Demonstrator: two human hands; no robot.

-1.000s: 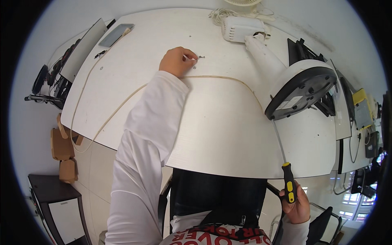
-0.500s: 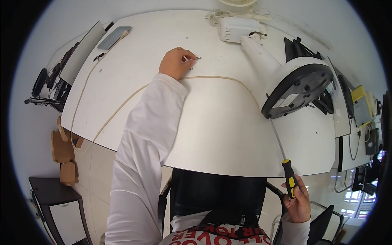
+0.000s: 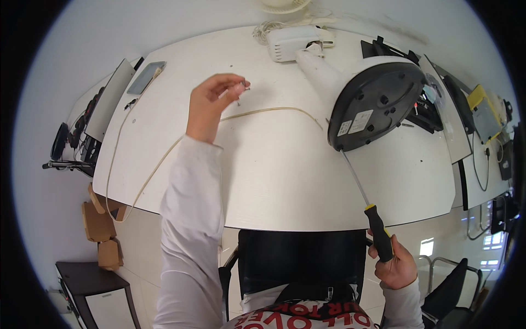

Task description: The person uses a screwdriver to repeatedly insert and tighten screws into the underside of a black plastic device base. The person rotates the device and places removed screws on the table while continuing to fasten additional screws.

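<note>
My left hand point(image 3: 211, 104) is raised over the table with thumb and forefinger pinched on a small screw point(image 3: 246, 88). Another tiny dark piece point(image 3: 238, 104), like a screw, shows just below those fingers. In my right hand point(image 3: 397, 266), past the table's front edge, is a screwdriver point(image 3: 378, 233) with a black and yellow handle. Its long shaft points away from me, and the tip meets the near rim of a black base point(image 3: 378, 104). This base belongs to a white appliance, apparently a desk fan point(image 3: 320, 74), lying on its side with its vented housing point(image 3: 285, 44) at the back.
A cream cord point(image 3: 263, 111) loops across the white table point(image 3: 274, 181) and over its left edge. At the back left lies a grey tray point(image 3: 145, 78). Black parts point(image 3: 424, 112) sit behind the base. Cardboard boxes point(image 3: 98, 222) stand on the floor at left.
My left hand has lifted from the tabletop and turned, the screw now between its fingertips. The view has shifted a little. The screwdriver tip stays at the base's rim.
</note>
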